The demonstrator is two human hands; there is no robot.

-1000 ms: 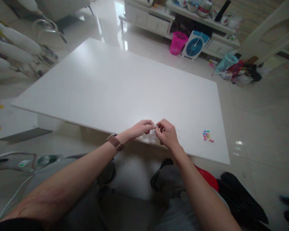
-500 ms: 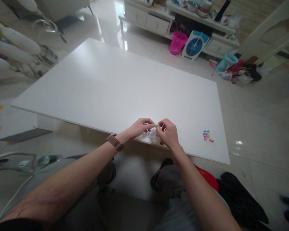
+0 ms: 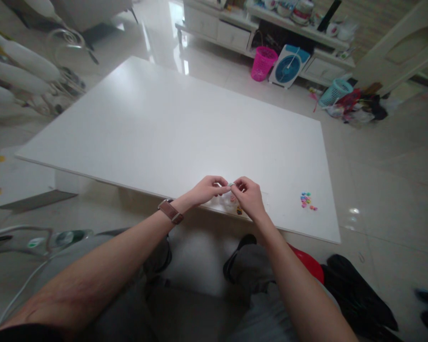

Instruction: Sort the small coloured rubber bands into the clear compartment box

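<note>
Over the table's front edge, my left hand (image 3: 211,188) and my right hand (image 3: 248,192) meet at their fingertips. Both pinch a small pale ring-like piece (image 3: 231,185), partly covered by the fingers; its exact kind is too small to make out. Beneath the hands lies a clear plastic container (image 3: 219,200), mostly hidden, with a pinkish bit (image 3: 232,199) showing. By the right wrist is a small dark and yellow piece (image 3: 239,210). Several small colourful pieces (image 3: 306,199) lie in a cluster to the right.
The large white table (image 3: 185,128) spans the view. Beyond it stand a pink basket (image 3: 263,64), a blue and white fan (image 3: 288,67) and a low white cabinet (image 3: 231,37). White chairs (image 3: 24,61) are at the left, and a red stool (image 3: 306,261) is beside my right leg.
My fingertips have drawn slightly closer around the ring-like piece, and the right hand has shifted a little. The dark and yellow piece shows more fully. Everything else stays put.
</note>
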